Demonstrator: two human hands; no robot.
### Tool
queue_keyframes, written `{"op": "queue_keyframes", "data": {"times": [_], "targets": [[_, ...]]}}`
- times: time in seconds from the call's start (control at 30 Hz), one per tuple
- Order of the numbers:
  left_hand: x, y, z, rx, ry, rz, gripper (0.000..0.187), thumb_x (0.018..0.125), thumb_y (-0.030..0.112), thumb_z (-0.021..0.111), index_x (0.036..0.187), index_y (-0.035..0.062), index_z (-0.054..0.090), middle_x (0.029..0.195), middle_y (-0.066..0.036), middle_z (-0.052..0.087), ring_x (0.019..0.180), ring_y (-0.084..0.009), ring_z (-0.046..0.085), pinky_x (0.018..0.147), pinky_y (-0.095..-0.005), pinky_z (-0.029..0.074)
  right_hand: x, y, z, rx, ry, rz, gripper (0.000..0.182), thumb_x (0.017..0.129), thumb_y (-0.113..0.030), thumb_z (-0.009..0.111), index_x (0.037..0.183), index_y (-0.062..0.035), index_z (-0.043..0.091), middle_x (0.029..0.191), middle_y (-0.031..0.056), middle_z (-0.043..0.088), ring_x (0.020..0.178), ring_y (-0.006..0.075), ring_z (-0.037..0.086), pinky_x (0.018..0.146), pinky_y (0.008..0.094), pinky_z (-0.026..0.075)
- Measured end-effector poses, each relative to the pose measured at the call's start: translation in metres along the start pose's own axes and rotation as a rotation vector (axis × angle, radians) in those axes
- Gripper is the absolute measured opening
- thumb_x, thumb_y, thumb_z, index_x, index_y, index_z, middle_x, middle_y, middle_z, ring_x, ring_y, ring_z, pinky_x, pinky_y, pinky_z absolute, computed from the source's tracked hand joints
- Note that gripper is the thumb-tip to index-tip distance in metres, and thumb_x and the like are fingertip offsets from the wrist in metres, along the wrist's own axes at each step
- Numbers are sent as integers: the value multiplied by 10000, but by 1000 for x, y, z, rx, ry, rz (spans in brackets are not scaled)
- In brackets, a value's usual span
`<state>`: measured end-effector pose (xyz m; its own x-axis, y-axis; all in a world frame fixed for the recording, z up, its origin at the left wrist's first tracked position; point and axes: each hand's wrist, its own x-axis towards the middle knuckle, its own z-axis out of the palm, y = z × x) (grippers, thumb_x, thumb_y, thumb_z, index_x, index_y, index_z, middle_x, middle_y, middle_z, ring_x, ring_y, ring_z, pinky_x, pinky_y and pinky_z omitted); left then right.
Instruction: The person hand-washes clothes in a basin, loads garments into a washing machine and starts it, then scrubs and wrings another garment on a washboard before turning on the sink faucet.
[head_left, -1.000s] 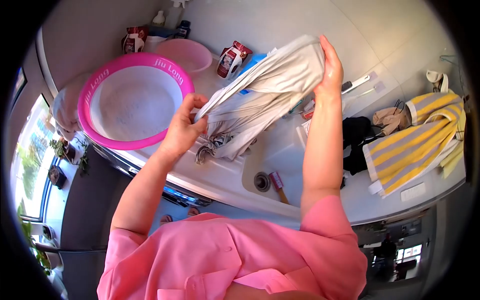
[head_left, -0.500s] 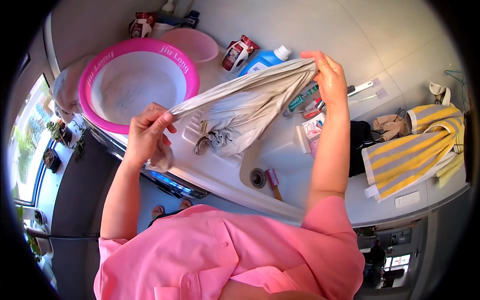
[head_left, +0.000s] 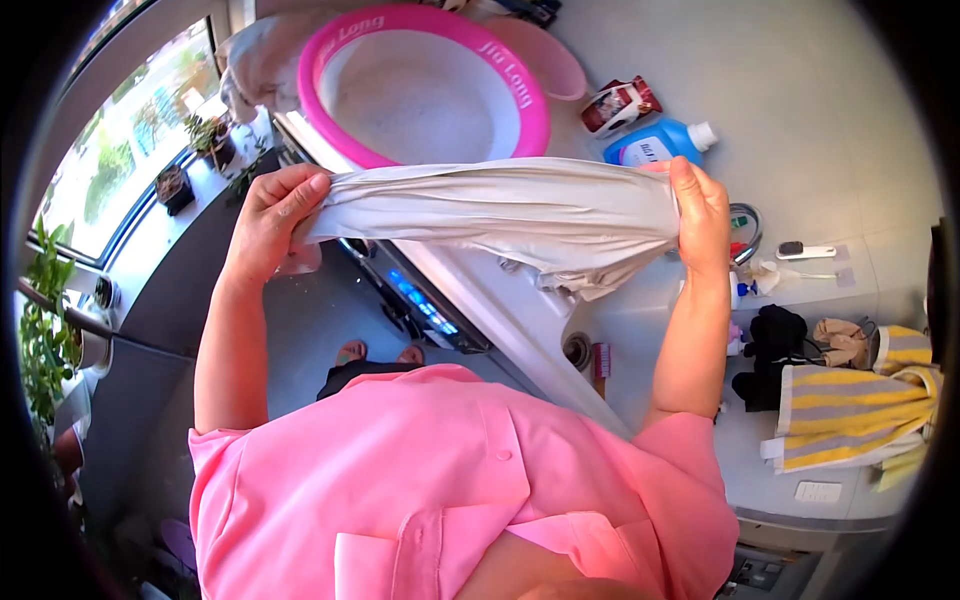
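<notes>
A pale beige piece of cloth [head_left: 500, 205] is stretched sideways in the air between my two hands, its folds running lengthwise. My left hand [head_left: 278, 205] grips one end, thumb on top and fingers curled round it. At the other end my right hand [head_left: 700, 208] holds the fabric, thumb up and fingers partly behind it. A bunched part of the cloth hangs lower toward the right, over the white sink [head_left: 490, 315]. Behind the cloth stands a large basin [head_left: 365, 150] with a pink rim, its near edge close to the fabric.
A blue detergent bottle [head_left: 660, 145] and a red-and-white pouch [head_left: 620, 105] stand behind the sink. A brush [head_left: 600, 362] lies by the drain [head_left: 578, 350]. A yellow-and-grey striped towel [head_left: 850, 415] and dark cloth [head_left: 770, 345] are at right. Potted plants [head_left: 210, 140] line the window.
My hands have drawn the cloth out level and wider; before, it slanted up to my right hand and hung into the sink. The view has turned toward the window side.
</notes>
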<state>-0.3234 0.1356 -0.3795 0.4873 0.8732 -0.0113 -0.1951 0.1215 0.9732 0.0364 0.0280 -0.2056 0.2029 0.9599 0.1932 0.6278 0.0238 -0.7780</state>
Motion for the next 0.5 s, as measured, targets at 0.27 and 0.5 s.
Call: {"op": "queue_keyframes", "data": {"times": [0.27, 0.5], "targets": [[-25, -43, -28, 38, -57, -105, 247, 929, 256, 523, 868, 41, 630, 617, 62, 500, 477, -10, 393, 425, -180, 312, -13, -10, 46, 16, 57, 125, 401, 943, -343, 493, 729, -17, 584, 652, -56, 490, 613, 28, 387, 560, 196, 319], [-34, -69, -39, -139, -92, -267, 256, 921, 260, 535, 950, 31, 645, 615, 39, 537, 439, -14, 404, 375, -183, 312, -14, -2, 78, 41, 78, 226, 374, 926, -364, 520, 712, -57, 538, 672, -72, 450, 620, 24, 353, 546, 194, 284]]}}
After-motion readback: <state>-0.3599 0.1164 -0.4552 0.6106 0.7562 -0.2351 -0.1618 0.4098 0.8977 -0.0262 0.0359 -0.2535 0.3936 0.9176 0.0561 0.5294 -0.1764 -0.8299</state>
